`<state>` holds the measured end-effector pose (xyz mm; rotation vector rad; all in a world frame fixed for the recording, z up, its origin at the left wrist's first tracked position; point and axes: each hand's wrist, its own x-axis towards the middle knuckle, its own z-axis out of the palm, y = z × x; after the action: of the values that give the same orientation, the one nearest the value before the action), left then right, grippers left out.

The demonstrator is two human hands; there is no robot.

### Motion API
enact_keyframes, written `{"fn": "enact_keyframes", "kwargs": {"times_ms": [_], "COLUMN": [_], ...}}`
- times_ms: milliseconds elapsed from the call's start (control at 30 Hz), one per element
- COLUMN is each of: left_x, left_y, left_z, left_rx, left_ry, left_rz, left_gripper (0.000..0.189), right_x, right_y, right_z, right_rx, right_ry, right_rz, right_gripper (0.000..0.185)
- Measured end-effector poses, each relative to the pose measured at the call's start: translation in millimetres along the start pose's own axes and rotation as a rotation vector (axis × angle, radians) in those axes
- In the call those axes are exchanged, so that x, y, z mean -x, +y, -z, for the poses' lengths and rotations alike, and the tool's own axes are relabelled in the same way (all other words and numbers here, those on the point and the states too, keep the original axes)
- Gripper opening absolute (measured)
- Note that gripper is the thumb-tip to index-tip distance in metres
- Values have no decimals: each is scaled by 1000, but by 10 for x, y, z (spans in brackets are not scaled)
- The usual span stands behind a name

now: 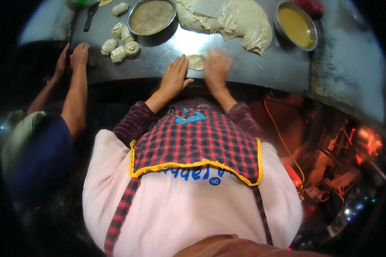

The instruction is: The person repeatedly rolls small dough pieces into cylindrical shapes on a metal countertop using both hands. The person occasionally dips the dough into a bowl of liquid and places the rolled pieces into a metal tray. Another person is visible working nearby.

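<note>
A small flattened piece of dough (196, 62) lies on the metal worktop (160, 69) between my two hands. My left hand (177, 74) rests flat at its left edge, fingers straight and the thumb apart. Blurred by motion, my right hand (217, 67) is on or just over its right edge; the finger shape is unclear. A large slab of soft dough (244, 22) lies beyond, with a flat pale scraper or sheet (210, 7) on it. Several rolled dough pieces (118, 54) sit to the left, beside a metal bowl with a brownish filling (152, 16).
A metal bowl of yellow liquid (295, 27) stands at the right. A dark-handled tool (90, 17) lies at the back left. Another person's hands (79, 54) are at the worktop's left edge. Below on the right are a yellow cord (284, 141) and red-lit equipment.
</note>
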<state>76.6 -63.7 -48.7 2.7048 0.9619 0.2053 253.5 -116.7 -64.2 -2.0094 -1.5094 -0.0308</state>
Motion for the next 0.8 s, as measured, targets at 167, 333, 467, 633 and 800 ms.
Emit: {"fn": "enact_keyframes", "kwargs": {"times_ms": [167,333,467,633,800], "left_x": [43,-39,87,109,-112], "left_y": [59,202,71,-80,-219], "left_z": [-6,-52,86,10,445], "left_rx": [-51,-86,271,472,433], "left_ry": [-47,-104,70,216,52], "left_rz": [39,106,63,259,539], "left_gripper": [87,88,86,66,38], "right_x": [-69,238,315,216,-85], "right_y": [415,259,-28,-342,-439], "right_z": [247,318,94,-87,-113], "right_rx": [-145,305,-349,-850,-955], "right_ry": [29,115,16,-324,-421], "right_rz": [157,-199,98,-10,-98], "right_gripper": [28,43,57,68,59]}}
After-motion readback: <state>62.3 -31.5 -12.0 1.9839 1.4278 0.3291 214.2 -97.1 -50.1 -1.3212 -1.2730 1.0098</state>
